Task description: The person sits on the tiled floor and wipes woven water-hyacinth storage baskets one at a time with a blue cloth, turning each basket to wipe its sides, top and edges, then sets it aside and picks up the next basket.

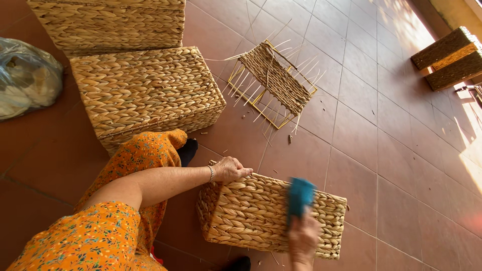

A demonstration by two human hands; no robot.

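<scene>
basket (261, 213) of woven straw-coloured fibre lies on its side on the red tiled floor (401, 150), just ahead of my knee in the orange flowered cloth (135, 160). left hand (230, 169) rests on the upper left corner of it, fingers laid flat and loosely curled over the edge, pressing rather than clenching, a thin bracelet at the wrist. right hand (303, 236) is low in frame, closed round a teal blue tool (300, 195) held against the basket's upper face; the tool is blurred, so i cannot tell what kind it is. judgement on handling: light for its bulk, walls stiff enough to hold a box shape but with some give under a thumb; braided surface is rough, so no slipping, though loose strand ends could snag. best hold looks like the rim or a corner, where the weave is thickest, not the middle of a panel. around: two larger finished baskets (145, 93) stacked off to the upper left, a grey plastic bag (25, 78) beside them, a half-woven piece on a yellow wire frame (273, 83) with stray stalks, well apart, and more woven boxes (449, 57) in sunlight at far right.
</scene>
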